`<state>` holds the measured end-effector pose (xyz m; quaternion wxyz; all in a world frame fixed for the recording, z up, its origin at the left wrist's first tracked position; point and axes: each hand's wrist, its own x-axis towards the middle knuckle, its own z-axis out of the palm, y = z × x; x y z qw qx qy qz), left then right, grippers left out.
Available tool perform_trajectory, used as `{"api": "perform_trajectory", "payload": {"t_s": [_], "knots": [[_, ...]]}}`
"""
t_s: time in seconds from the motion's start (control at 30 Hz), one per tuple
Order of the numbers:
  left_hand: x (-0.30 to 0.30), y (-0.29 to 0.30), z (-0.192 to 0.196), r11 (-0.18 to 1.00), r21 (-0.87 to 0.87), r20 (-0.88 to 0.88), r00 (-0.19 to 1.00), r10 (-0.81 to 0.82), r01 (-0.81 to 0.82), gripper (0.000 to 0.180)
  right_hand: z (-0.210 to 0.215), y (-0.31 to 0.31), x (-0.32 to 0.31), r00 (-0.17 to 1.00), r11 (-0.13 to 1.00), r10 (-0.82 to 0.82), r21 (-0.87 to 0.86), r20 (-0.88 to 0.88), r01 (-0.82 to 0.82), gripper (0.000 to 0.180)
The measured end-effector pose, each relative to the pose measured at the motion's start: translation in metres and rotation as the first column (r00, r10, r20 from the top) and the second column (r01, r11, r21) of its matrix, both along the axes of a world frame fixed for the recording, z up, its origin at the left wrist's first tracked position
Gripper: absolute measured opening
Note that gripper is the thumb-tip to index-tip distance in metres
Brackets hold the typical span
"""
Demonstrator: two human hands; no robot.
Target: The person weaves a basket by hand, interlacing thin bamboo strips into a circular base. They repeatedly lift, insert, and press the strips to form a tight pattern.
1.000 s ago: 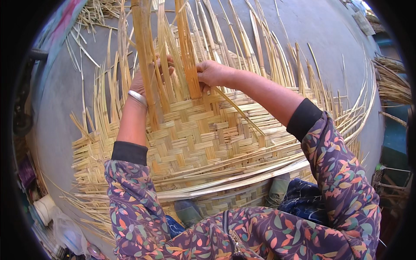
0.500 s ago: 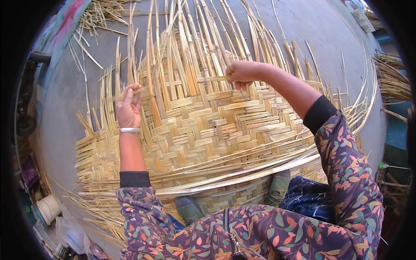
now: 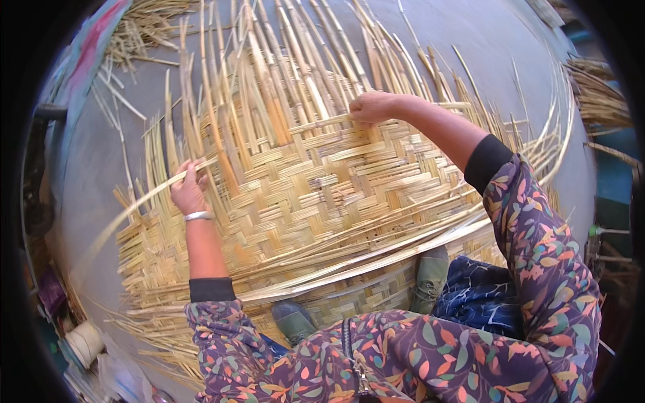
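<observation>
A large woven mat (image 3: 322, 201) of pale bamboo strips lies on the grey floor, with many loose strip ends standing up along its far side. My left hand (image 3: 188, 191), a metal bangle on its wrist, is closed on one long strip (image 3: 127, 211) that runs off to the lower left. My right hand (image 3: 369, 107) grips another strip (image 3: 322, 123) at the far edge of the woven part, among the upright ends. Both sleeves are dark with a leaf pattern.
My two green shoes (image 3: 430, 275) rest on the mat's near edge. Loose strip bundles lie at the far left (image 3: 141, 27) and at the right (image 3: 598, 94). A roll of pale cord (image 3: 84, 342) sits at the lower left beside clutter.
My hands have moved apart: the left went down and left along a strip, the right went to the right and away from the centre of the weave.
</observation>
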<state>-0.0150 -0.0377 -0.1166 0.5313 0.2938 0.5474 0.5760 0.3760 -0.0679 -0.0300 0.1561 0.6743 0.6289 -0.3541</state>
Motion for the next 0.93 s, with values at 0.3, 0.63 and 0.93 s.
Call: {"api": "perform_trajectory", "payload": {"t_s": [0.3,0.63,0.93], "knots": [[-0.043,0.015,-0.057,0.970,-0.226,-0.012,0.995,-0.095,0.089,0.023,0.005,-0.035,-0.015,0.990,0.937,-0.141,0.324,0.016,0.128,0.038],[-0.039,0.014,-0.035,0.943,-0.329,0.171,0.985,0.005,0.052,0.014,0.002,-0.043,0.021,0.999,0.916,-0.052,0.398,0.014,0.042,0.035],[-0.061,0.006,-0.019,0.830,-0.486,-0.195,0.891,-0.409,0.274,0.025,-0.016,-0.016,0.005,0.989,0.957,0.091,0.265,0.116,-0.119,0.043]]}}
